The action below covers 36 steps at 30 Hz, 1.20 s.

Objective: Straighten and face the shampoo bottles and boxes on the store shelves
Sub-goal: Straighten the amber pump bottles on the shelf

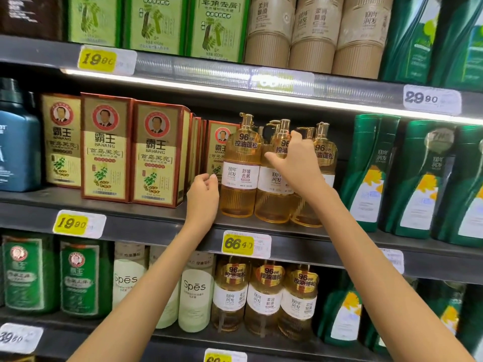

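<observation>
Three amber pump bottles stand on the middle shelf (146, 220): a left one (241, 168), a middle one (273, 189) and a right one (325, 152). My right hand (295, 163) grips the middle amber bottle around its upper body, thumb to the left. My left hand (202, 195) hovers with loosely curled fingers just left of the left amber bottle, holding nothing. Red-and-gold Bawang boxes (156, 152) stand further left; one box (219, 147) sits set back behind the bottles.
Dark green bottles (418, 178) stand to the right and a blue jug (18, 142) at far left. The upper shelf holds green boxes (156, 22) and beige bottles (313, 32). Below are white Spes bottles (194, 291) and amber bottles (264, 296). Price tags (245, 242) line the edges.
</observation>
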### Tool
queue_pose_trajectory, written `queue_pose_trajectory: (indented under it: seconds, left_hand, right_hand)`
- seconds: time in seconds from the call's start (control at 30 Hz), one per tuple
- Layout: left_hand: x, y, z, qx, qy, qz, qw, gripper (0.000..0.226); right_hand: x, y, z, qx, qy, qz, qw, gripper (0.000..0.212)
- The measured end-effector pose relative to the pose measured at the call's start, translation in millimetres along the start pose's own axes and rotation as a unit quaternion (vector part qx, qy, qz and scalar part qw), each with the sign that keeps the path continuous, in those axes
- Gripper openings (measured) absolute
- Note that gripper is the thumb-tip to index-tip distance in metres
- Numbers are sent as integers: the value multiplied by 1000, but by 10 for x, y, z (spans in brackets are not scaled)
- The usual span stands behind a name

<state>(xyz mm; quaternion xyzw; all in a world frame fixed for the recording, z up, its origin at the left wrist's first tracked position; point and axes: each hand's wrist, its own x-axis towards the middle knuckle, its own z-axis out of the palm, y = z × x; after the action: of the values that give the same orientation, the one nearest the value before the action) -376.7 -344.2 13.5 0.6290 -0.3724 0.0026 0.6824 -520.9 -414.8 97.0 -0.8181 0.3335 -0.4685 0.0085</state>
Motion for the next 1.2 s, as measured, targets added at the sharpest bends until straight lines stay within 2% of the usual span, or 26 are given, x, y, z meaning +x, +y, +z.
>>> queue_pose_trajectory:
  seconds: [0.17,0.3,0.37,0.43,0.53,0.63,0.77,0.83,0.87,0.93,1.0,1.07,1.2]
  left_hand:
    - [-27,15,-10,1,32,10,999,41]
    - [-30,-2,-18,-7,51,23,998,39]
    - [-33,-5,-20,-21,63,27,997,37]
    - [-59,12,-24,-28,72,33,996,36]
    - [-145,76,-37,-42,82,41,995,35]
    - [-339,187,-68,-15,90,77,993,35]
    - [-958,184,-122,-20,49,135,989,42]
    - [-1388,140,-160,21,12,172,985,60]
    - [-1592,126,-170,55,-18,171,984,72]
    - [-1959,110,-171,102,-82,114,985,88]
    - [-2254,68,-172,55,-123,39,990,85]
    - [-2484,-20,-206,8,-131,7,991,72]
    - [-2781,-174,-309,-17,-137,-76,988,67]
  right_hand:
    - [-14,-8,-71,33,6,19,999,66]
    - [-189,-24,-127,71,82,-9,994,74]
    - [-298,-6,-152,112,107,-33,987,68]
    - [-397,33,-184,185,99,-41,977,63]
    - [-550,78,-193,299,61,-30,952,70]
    - [-665,79,-187,330,75,16,941,80]
    - [-891,13,-307,366,158,35,917,69]
    - [-1074,-43,-410,400,185,34,897,60]
    - [-1180,-78,-465,420,177,41,889,57]
    - [-1396,-139,-540,459,119,73,878,55]
    - [-1595,-139,-535,468,46,118,874,57]
    - [-1767,-97,-466,459,-10,173,872,60]
    - [-2076,-6,-279,454,-78,251,852,53]
